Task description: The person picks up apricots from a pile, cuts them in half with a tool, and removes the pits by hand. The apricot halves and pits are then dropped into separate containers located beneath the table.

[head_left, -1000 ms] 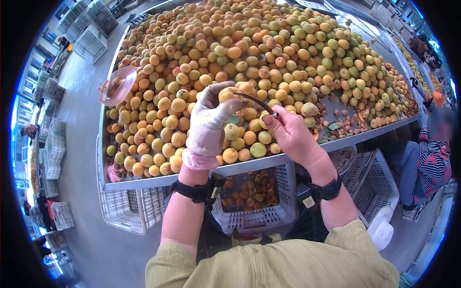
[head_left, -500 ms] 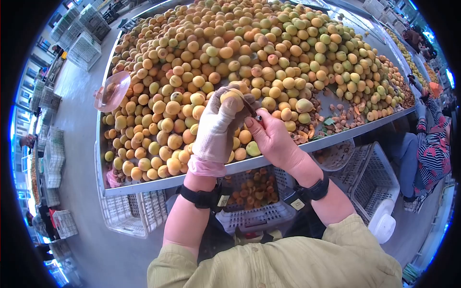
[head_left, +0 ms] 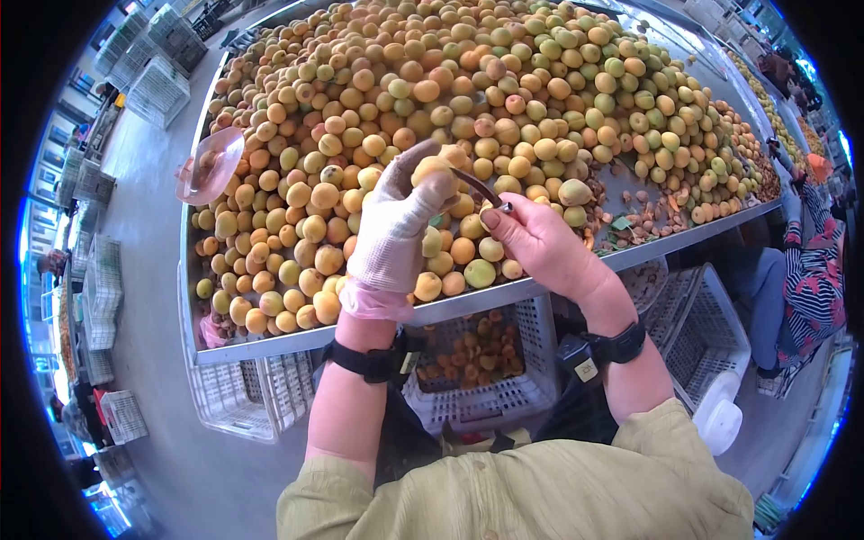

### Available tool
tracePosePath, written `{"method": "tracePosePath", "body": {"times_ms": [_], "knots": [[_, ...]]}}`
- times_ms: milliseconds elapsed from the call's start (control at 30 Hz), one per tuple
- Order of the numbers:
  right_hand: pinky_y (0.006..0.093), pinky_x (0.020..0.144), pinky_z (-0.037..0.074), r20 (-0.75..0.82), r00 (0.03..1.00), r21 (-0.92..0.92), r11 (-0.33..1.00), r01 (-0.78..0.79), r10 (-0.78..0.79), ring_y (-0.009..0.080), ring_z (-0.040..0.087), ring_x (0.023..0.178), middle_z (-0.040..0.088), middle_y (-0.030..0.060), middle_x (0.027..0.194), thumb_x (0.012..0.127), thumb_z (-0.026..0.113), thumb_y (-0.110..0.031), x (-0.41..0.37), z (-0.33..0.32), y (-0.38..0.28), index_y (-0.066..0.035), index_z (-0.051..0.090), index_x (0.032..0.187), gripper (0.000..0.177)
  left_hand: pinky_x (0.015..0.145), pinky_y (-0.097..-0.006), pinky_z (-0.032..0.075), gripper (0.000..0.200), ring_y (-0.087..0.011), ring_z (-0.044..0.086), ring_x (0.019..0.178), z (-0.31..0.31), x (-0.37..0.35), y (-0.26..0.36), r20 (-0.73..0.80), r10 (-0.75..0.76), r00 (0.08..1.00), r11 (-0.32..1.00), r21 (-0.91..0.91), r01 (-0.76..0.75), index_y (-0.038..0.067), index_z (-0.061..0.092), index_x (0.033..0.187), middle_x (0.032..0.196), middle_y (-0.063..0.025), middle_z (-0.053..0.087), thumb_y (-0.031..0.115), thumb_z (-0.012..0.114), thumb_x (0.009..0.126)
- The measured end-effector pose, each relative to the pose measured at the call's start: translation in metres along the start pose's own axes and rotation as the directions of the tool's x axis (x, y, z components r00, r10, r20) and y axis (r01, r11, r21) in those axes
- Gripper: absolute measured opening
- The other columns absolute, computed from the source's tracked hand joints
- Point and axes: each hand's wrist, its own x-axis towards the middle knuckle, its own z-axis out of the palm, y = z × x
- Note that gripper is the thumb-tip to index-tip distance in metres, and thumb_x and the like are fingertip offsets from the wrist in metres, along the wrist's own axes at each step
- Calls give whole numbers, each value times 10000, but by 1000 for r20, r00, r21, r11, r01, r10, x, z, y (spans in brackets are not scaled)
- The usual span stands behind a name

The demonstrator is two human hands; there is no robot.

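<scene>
My left hand (head_left: 396,220), in a white and pink glove, is closed around a yellow apricot (head_left: 430,169) above the front of a big heap of apricots (head_left: 315,198). Bare fingers of my right hand (head_left: 544,243) grip a thin, curved knife (head_left: 479,186) with a dark blade. Its far end reaches the apricot's right side; whether it touches or cuts the fruit I cannot make out. The heap lies on a metal-edged table (head_left: 270,349).
Below the table edge, a crate (head_left: 486,409) holds halved apricots. Other white crates (head_left: 238,396) stand left and right (head_left: 706,337). Pits and scraps (head_left: 643,220) lie to the right. A pink clear scoop-like container (head_left: 211,166) rests at the left edge. Another person (head_left: 810,270) sits at right.
My hands have drawn apart. The right hand moved right with the knife, whose curved blade now shows, while the left shifted slightly left and up with the apricot.
</scene>
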Motion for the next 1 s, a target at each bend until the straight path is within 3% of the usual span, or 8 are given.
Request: {"method": "tracePosePath", "body": {"times_ms": [100,200,300,400,467,533,767,1000], "knots": [[296,592,425,-48,998,-39,999,26,-28,99,471,655,562,20,700,998,534,-292,-3,8,0,30,547,988,322,891,-301,514,536,-162,615,1010,2,-2,-7,32,-28,999,999,-16,28,-9,505,1269,1114,-79,610,304,707,883],[301,604,435,-122,990,-75,995,60,-69,98,487,671,581,28,716,997,535,-280,3,19,10,33,550,994,313,894,-285,510,514,-157,624,992,10,-4,-20,9,-63,998,940,-336,63,-1,526,1250,1096,-74,626,330,691,893],[312,619,445,-80,993,-88,993,81,-88,132,511,656,585,64,701,995,534,-281,5,2,6,40,550,979,322,885,-274,510,514,-160,629,992,9,0,-10,38,-40,998,999,36,39,1,538,1235,1096,-76,636,363,678,897],[317,620,447,-56,996,-33,997,72,-74,152,517,642,582,79,690,996,528,-288,0,6,8,41,549,976,331,883,-276,512,520,-164,630,997,11,-2,-8,51,-33,998,999,32,31,-6,539,1231,1101,-84,636,369,676,898],[321,616,446,-129,989,-61,996,72,-79,163,522,635,582,85,685,997,522,-298,-1,16,7,41,548,979,340,887,-289,513,496,-177,632,1009,11,-4,-18,28,-54,998,995,-84,56,-7,544,1218,1113,-95,633,355,671,905],[330,609,442,-127,990,-83,995,53,-64,169,532,636,585,92,685,994,529,-283,3,19,16,44,547,980,328,903,-313,509,471,-185,625,1018,9,-2,-28,52,-150,987,849,-505,155,2,549,1210,1105,-89,630,343,668,908],[301,610,442,-9,997,-48,995,-83,83,114,485,654,578,46,706,1001,524,-285,2,-4,1,36,553,966,324,937,-334,497,439,-178,612,1035,1,3,-18,-63,-92,994,990,-113,85,17,549,1218,1119,-64,626,297,678,906],[385,701,490,-130,992,-164,986,-18,-3,316,648,761,662,204,815,996,515,-271,7,17,10,55,551,993,328,896,-286,511,433,-158,624,990,17,-1,-32,-70,-207,976,892,-424,158,19,552,1219,1085,-73,640,358,601,954]]}}
